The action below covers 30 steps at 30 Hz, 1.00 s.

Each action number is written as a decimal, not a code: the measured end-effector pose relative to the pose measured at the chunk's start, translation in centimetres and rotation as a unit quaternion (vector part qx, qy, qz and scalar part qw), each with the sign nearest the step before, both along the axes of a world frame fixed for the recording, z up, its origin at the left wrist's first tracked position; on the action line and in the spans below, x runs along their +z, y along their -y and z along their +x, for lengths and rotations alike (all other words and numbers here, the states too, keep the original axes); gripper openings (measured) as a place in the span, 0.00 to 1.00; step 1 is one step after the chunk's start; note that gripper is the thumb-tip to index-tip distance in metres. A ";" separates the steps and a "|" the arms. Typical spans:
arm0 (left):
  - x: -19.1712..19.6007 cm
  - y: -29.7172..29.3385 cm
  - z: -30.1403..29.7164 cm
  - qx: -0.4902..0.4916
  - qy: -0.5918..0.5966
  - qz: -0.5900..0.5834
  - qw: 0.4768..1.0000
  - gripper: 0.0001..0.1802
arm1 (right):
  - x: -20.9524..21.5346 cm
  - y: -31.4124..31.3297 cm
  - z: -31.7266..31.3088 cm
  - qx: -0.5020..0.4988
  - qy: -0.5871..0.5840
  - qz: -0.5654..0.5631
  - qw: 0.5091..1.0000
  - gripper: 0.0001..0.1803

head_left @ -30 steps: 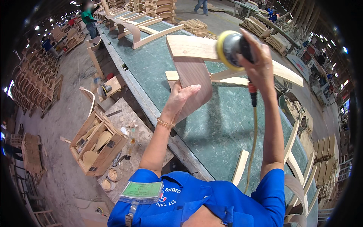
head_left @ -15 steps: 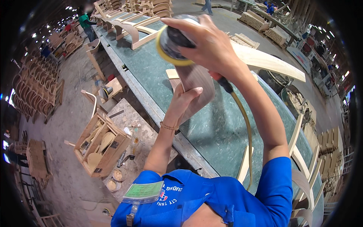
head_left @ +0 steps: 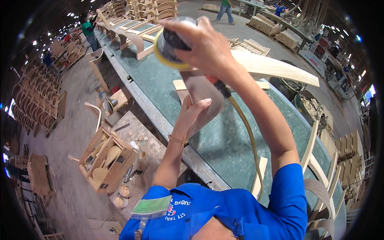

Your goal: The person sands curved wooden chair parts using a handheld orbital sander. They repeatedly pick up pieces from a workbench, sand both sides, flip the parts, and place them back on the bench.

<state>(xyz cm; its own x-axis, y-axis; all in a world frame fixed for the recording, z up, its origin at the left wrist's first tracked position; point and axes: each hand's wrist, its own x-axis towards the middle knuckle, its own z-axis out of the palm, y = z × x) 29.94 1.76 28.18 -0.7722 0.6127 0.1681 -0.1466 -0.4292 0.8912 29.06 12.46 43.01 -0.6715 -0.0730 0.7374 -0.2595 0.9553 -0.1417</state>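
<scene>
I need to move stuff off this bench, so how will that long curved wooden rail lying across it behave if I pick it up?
The curved wooden rail looks like solid pale wood, so it is probably stiff, not floppy. It is long and thin, so lifted at one end it would likely swing or tip. Its bowed shape may let it rock on the green bench.

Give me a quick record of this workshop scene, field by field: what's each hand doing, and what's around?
Left hand: left hand steadies the curved wooden panel from below
Right hand: right hand grips the round sander on top of the panel
Sander hose: yellow hose runs down past the right forearm
Surface: long green workbench
Floor at left: wooden crate of parts
Clothing: blue shirt
</scene>
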 end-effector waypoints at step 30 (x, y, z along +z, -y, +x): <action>0.2 -0.6 0.1 -0.030 -0.005 0.042 0.999 0.22 | -0.5 -5.7 8.4 -0.027 0.152 -0.008 0.988 0.39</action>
<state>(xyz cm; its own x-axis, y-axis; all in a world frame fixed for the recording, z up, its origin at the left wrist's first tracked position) 30.00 2.40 28.40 -0.7324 0.6417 0.2275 -0.1662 -0.4926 0.8543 37.48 18.13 42.56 -0.8645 -0.0213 0.5021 -0.1515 0.9637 -0.2200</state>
